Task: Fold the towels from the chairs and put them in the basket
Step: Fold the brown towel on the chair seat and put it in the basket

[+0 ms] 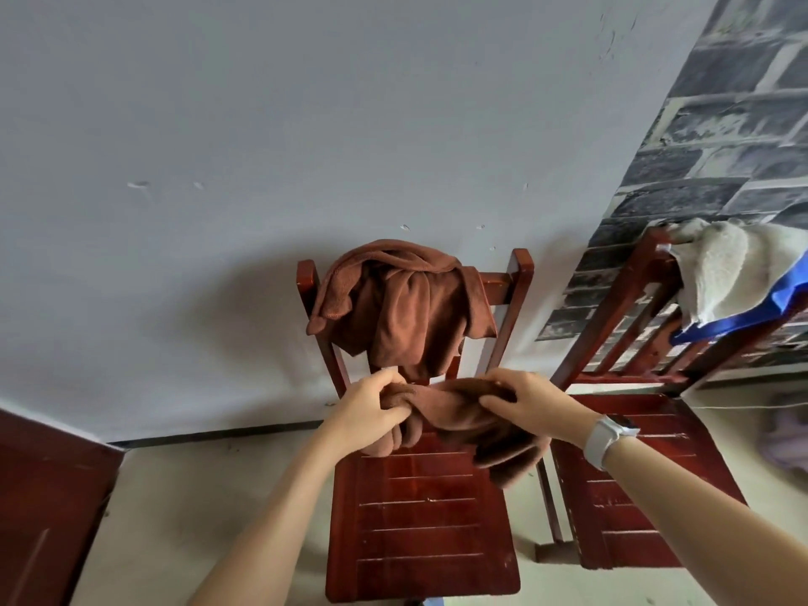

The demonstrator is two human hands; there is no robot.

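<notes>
No brand, label or writing readable anywhere, not even on the white watch (605, 439) strapped to the right wrist. Nearest, under the forearms, the slatted seat of a red wooden chair (419, 522). Above that seat, a brown towel (454, 413) bunched and stretched between the hands: left hand (371, 408) with fingers curled round its left end, right hand (524, 402) pinching the top edge of its right part, the rest sagging below the right hand and touching the seat below the left hand. Just beyond both hands, a second brown towel (402, 299) draped in a heap over the same chair's backrest. Right of the right hand, a second red chair (629, 474), with a cream towel (726, 264) and a blue cloth (769, 308) over its backrest, further off. Behind everything, a plain grey wall (262, 146), with brick-pattern wallpaper (717, 124) at far right
</notes>
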